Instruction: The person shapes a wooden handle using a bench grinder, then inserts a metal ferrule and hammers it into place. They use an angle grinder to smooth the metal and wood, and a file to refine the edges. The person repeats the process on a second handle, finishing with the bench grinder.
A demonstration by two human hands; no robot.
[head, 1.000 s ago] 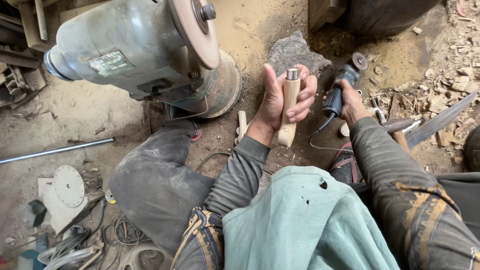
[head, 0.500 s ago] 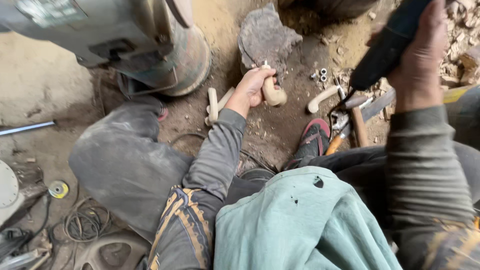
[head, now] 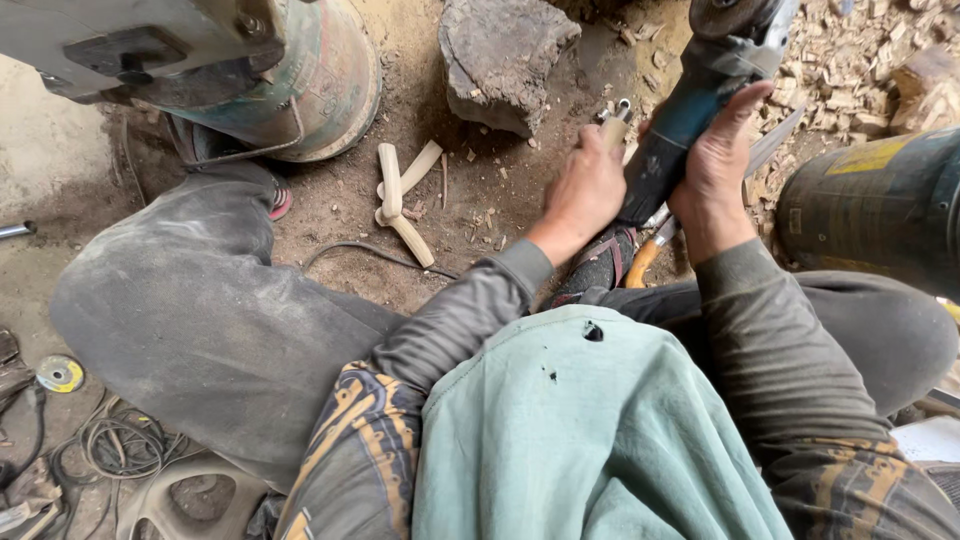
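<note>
Dusty dirt floor (head: 470, 220), seated person working low over it
Nearest lie cable coils (head: 120, 450); further on, both hands close on an angle grinder (head: 690, 110), left hand (head: 585, 190) also gripping a wooden handle (head: 615, 125); loose wooden handles (head: 400, 205), a rock (head: 505, 55) and a motor drum (head: 290, 80) beyond

Both hands (head: 650, 180) now grip the angle grinder (head: 690, 100).

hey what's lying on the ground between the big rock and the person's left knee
In the head view, pale wooden handle blanks lie crossed on the dirt between the rock and the left knee, with a thin cable just below them.
</note>
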